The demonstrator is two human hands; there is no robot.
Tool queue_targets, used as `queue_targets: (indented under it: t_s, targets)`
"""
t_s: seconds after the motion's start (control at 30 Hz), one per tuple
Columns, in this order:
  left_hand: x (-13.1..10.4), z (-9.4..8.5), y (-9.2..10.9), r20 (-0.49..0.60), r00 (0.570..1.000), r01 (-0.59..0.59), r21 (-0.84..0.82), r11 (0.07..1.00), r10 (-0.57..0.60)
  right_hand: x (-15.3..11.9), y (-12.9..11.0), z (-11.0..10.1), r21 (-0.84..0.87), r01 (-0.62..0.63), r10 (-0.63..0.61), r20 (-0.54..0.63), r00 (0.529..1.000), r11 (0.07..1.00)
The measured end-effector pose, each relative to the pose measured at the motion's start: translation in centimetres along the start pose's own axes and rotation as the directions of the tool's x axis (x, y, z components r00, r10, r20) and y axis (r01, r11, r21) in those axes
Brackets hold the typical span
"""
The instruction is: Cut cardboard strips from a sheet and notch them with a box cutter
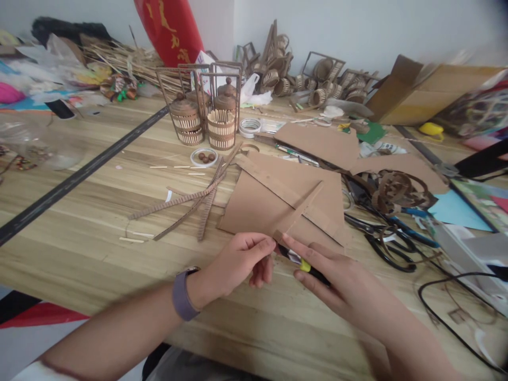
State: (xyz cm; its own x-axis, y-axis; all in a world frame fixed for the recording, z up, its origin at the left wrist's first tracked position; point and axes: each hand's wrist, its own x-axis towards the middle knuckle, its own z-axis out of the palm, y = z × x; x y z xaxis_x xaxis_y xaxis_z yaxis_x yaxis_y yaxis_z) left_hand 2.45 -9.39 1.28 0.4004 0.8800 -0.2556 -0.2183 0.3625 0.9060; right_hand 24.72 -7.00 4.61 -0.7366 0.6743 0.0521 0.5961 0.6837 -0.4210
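My left hand (244,260), with a purple watch band (184,295) at the wrist, has thumb and fingertips pinched at the near end of a narrow cardboard strip (304,205). What exactly the pinch holds is too small to tell. In my right hand (331,270) is a black and yellow utility knife (305,265), its front end close to my left fingertips. My right index finger lies on the strip's near end. Beyond both hands a flat sheet of cardboard (257,201) lies on the wooden table (138,275), with a longer strip (286,196) across it.
Corrugated strips (178,201) lie left of the sheet. Small slatted buckets (221,129) in frames stand behind, near a lid with brown balls (206,157). Black scissors (391,248), coiled strips (405,190) and a black cable (423,301) are at right. A cardboard box (432,95) stands back right.
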Motion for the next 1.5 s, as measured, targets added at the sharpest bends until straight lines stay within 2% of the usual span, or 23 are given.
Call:
queue_targets:
  t_s: [0.4, 0.57, 0.83, 1.0, 1.2, 1.5]
  targets:
    - [-0.1, 0.1, 0.2, -0.006, 1.0, 0.021, 0.039, 0.999, -0.02, 0.0, 0.0, -0.2, -0.04, 0.001, 0.0, 0.023, 1.0, 0.999]
    - [-0.1, 0.0, 0.2, 0.002, 1.0, 0.014, 0.046, 0.999, -0.014, 0.0, 0.1, 0.0, -0.081, 0.031, -0.032, -0.001, 1.0, 0.996]
    - [-0.3, -0.3, 0.4, 0.056, 0.997, -0.07, 0.216, 0.974, 0.059, -0.1, -0.1, 0.2, -0.144, 0.102, -0.108, -0.032, 0.994, 0.984]
    - [-0.5, -0.3, 0.4, 0.105, 0.988, -0.135, 0.253, 0.958, 0.112, 0.0, -0.8, 0.1, -0.069, 0.085, -0.09, -0.066, 0.994, 0.994]
    - [-0.9, -0.1, -0.1, 0.127, 0.977, -0.205, 0.359, 0.91, 0.17, -0.1, -1.4, 0.2, 0.148, 0.025, -0.019, -0.043, 0.999, 0.989]
    - [-1.1, 0.1, 0.0, 0.064, 0.957, -0.276, 0.497, 0.823, 0.283, -0.8, -1.1, 0.3, 0.207, -0.002, 0.002, 0.0, 1.0, 0.978]
